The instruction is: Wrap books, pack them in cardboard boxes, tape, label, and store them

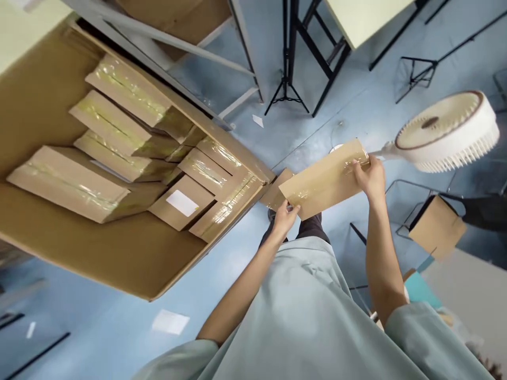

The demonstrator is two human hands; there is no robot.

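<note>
Between my two hands is a flat-faced brown cardboard box (322, 182) with shiny clear tape near both ends. My left hand (285, 217) grips its lower left corner, thumb on the face. At the upper right end, my right hand (370, 177) holds the same box with the thumb on top. To the left stands a large open carton (106, 266), holding several taped brown boxes (67, 182). One box inside bears a white label (182, 202). Another piece of brown cardboard (277, 190) shows partly behind the held box, beside the carton's corner.
A white fan (446, 132) stands right of my right hand. Behind the carton is a grey metal rack (178, 45). Black tripods (285, 92) and a pale table (366, 18) are at the top. A chair with cardboard (438, 227) is at the right; papers (170, 322) lie on the floor.
</note>
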